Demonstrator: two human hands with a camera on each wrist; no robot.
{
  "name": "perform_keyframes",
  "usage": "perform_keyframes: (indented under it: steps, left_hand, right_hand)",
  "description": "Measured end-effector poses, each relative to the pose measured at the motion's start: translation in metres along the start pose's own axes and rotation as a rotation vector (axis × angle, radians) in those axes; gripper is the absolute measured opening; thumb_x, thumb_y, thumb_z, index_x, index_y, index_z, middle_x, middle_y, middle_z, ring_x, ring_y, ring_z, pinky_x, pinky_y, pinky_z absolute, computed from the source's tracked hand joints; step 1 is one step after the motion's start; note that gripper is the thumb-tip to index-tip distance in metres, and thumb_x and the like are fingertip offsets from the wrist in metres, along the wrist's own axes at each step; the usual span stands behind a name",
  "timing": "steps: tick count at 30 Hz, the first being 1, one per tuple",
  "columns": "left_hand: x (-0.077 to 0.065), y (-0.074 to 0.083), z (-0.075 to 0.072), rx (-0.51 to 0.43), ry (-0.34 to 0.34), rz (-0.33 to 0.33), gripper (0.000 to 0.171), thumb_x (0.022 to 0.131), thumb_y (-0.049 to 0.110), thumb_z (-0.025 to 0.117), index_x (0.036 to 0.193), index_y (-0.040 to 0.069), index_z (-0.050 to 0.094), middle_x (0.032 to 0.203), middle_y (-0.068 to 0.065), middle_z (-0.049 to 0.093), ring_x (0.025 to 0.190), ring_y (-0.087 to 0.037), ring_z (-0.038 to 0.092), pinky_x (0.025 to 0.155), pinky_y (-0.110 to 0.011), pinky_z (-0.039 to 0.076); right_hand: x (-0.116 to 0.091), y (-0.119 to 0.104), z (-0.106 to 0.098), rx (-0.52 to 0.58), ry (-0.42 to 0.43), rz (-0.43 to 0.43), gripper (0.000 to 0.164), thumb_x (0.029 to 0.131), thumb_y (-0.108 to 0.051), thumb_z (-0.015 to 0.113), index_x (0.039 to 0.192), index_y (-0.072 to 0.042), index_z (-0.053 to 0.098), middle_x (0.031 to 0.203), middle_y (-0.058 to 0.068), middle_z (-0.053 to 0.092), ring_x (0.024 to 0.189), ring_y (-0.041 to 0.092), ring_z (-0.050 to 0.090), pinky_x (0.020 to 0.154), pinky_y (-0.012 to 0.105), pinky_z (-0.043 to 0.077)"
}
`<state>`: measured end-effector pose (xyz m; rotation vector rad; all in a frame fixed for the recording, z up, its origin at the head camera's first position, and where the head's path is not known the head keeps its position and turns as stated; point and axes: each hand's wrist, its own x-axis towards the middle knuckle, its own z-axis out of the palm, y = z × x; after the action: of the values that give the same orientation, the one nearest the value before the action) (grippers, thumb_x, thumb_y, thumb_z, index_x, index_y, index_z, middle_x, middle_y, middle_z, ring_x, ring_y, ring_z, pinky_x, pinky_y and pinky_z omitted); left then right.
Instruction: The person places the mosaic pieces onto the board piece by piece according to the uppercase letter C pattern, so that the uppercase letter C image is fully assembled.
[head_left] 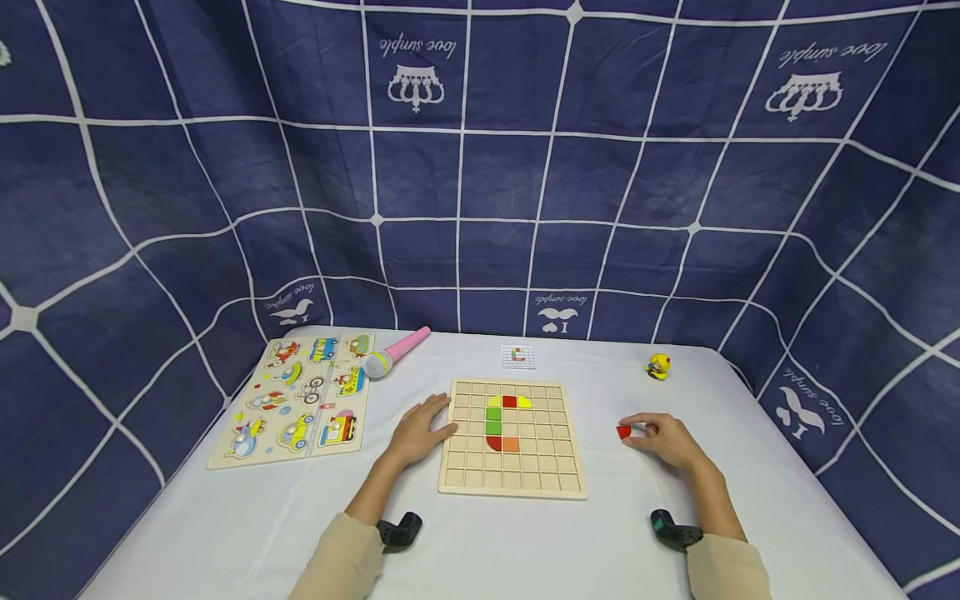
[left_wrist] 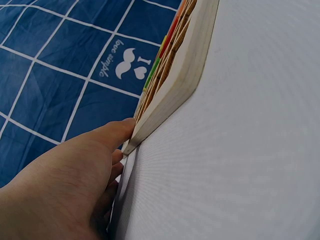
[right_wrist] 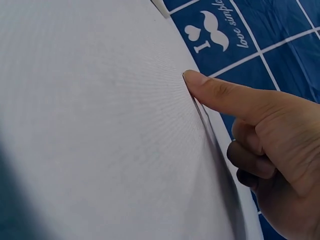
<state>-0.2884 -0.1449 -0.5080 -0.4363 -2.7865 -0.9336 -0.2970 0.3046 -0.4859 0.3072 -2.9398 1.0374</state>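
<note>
In the head view, a square wooden grid board (head_left: 467, 477) lies on the white table. Its cells hold a red square tile (head_left: 509, 402) between two yellow rounded tiles, two green tiles (head_left: 493, 420) below, then a red rounded tile (head_left: 493, 444) beside an orange tile (head_left: 511, 444). My left hand (head_left: 417, 432) rests at the board's left edge, fingers fairly straight; the left wrist view has the thumb (left_wrist: 120, 132) right at the rim. Right of the board, my right hand (head_left: 667, 439) pinches a small red tile (head_left: 623, 432) between thumb and fingers, partly covered by them.
Behind the board lies a small pattern card (head_left: 517, 357) with a coloured grid figure. A vehicle picture puzzle board (head_left: 258, 450) and a pink toy microphone (head_left: 405, 344) are at the left. A yellow figurine (head_left: 657, 366) stands back right. Blue checked cloth (head_left: 495, 175) hangs around the table.
</note>
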Motion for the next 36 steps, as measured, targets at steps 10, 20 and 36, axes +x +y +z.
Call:
perform_keyframes:
  steps: [10, 20, 36]
  left_hand:
    - [-0.002, 0.000, 0.000, -0.012, -0.003, -0.003, 0.057, 0.088, 0.035, 0.060, 0.133, 0.003, 0.048, 0.140, -0.012, 0.043, 0.133, -0.029, 0.030, 0.111, -0.043, 0.019]
    - [-0.002, 0.000, -0.001, -0.007, -0.005, -0.003, 0.057, 0.087, 0.034, 0.061, 0.133, 0.003, 0.047, 0.140, -0.013, 0.043, 0.133, -0.029, 0.030, 0.111, -0.043, 0.019]
    - [-0.001, 0.002, -0.001, -0.019, -0.004, -0.005, 0.058, 0.088, 0.035, 0.061, 0.133, 0.002, 0.047, 0.140, -0.013, 0.043, 0.133, -0.029, 0.030, 0.111, -0.043, 0.018]
  right_hand:
    - [0.003, 0.003, 0.010, 0.015, 0.080, -0.058, 0.030, 0.073, -0.033, 0.078, 0.094, -0.014, 0.071, 0.055, -0.005, 0.031, 0.050, 0.010, 0.028, 0.046, 0.024, 0.025]
    - [0.010, -0.019, 0.020, 0.026, 0.097, -0.159, 0.027, 0.072, -0.035, 0.078, 0.092, -0.018, 0.071, 0.053, -0.007, 0.032, 0.048, 0.007, 0.027, 0.042, 0.023, 0.025]
    - [0.014, -0.106, 0.067, -0.002, 0.007, -0.389, 0.024, 0.075, -0.038, 0.075, 0.093, -0.023, 0.070, 0.049, -0.012, 0.032, 0.044, 0.001, 0.026, 0.046, 0.021, 0.027]
